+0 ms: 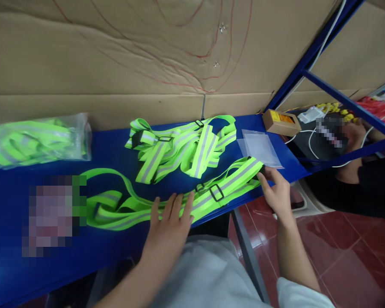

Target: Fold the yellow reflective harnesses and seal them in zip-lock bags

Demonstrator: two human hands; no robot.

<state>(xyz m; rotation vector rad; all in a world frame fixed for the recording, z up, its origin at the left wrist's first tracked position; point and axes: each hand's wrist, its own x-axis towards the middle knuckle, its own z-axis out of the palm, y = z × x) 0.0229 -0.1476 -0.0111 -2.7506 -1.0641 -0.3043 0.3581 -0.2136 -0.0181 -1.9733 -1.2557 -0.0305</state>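
Note:
A neon-green reflective strap vest [224, 186] lies stretched along the front of the blue table [109, 149]. My left hand [170, 222] rests flat on its middle, fingers spread and open. My right hand [276, 190] pinches the strap's right end near a black buckle. A second neon vest [182, 147] lies bunched behind it. Clear plastic bags [259, 147] lie just beyond my right hand.
A plastic bag filled with more green vests [35, 139] sits at the far left. A small cardboard box [280, 122] stands at the table's right end. Cardboard sheeting [147, 55] backs the table. Another person sits at right behind a blue frame [340, 100].

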